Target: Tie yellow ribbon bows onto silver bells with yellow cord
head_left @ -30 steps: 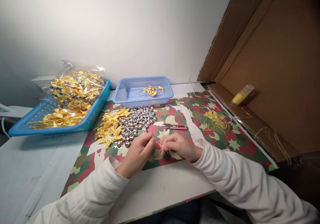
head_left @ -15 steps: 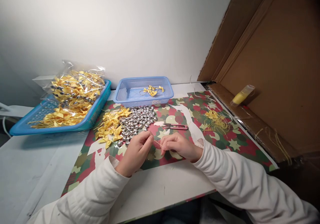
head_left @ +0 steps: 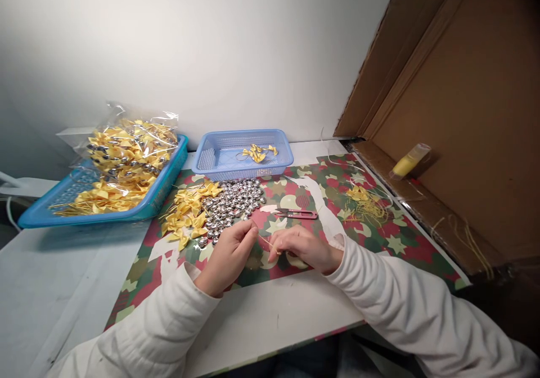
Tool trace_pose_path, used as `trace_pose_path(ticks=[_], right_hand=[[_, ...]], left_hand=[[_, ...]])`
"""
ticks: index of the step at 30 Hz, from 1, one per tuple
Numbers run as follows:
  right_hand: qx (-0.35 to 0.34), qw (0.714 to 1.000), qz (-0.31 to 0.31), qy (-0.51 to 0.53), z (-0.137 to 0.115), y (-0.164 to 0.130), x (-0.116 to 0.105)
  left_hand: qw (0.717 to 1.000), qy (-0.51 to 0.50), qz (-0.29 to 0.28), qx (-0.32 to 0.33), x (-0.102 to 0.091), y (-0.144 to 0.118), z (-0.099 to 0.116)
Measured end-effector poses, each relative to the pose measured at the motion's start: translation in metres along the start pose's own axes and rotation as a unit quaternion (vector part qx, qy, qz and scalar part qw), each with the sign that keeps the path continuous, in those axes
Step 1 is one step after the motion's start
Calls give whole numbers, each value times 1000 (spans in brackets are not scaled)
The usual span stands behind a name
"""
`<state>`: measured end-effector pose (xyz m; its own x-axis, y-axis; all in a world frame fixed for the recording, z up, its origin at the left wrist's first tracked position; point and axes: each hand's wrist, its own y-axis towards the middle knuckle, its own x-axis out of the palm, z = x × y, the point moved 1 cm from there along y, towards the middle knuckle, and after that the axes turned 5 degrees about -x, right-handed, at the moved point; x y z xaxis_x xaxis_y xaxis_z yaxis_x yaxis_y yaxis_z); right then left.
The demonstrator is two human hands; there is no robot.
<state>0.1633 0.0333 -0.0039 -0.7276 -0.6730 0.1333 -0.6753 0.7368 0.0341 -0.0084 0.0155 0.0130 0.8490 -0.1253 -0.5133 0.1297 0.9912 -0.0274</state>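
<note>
A thin yellow cord [head_left: 265, 242] stretches across the short gap between my two hands. My left hand [head_left: 232, 254] is closed, pinching one end of it between thumb and forefinger. On the other side my right hand [head_left: 297, 247] is closed on the cord too, its fingers curled downward. Just beyond my left hand lies a heap of silver jingle bells [head_left: 232, 203]. Yellow ribbon bows [head_left: 185, 215] are piled left of the bells. Pink-handled thread snips [head_left: 296, 214] rest on the patterned sheet, beyond my right hand.
A blue basket [head_left: 31, 220] at left holds bows and a clear bag [head_left: 130, 142] of bows with bells. Behind the bells, another blue basket [head_left: 211, 170] contains a few bows. Yellow cords [head_left: 367, 209] lie at right, near a cardboard box [head_left: 455, 113] and a yellow-filled tube [head_left: 409, 161].
My right fingers have shifted slightly along the cord and loosened their curl, so more of the cord shows at the fingertips. My left hand has barely moved.
</note>
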Motion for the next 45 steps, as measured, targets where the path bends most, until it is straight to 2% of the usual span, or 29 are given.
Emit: trace_pose_path(ticks=[8, 23, 33, 45], right_hand=[[4, 1000, -22, 9, -3, -2, 0], [16, 999, -19, 30, -4, -2, 1], [-4, 999, -38, -31, -3, -4, 1], [-7, 997, -53, -48, -5, -5, 4]], left_hand=[[1000, -18, 5, 1, -1, 0, 0], [1000, -19, 10, 10, -3, 0, 0], [999, -28, 25, 11, -6, 2, -2], [998, -42, 35, 18, -7, 1, -3]])
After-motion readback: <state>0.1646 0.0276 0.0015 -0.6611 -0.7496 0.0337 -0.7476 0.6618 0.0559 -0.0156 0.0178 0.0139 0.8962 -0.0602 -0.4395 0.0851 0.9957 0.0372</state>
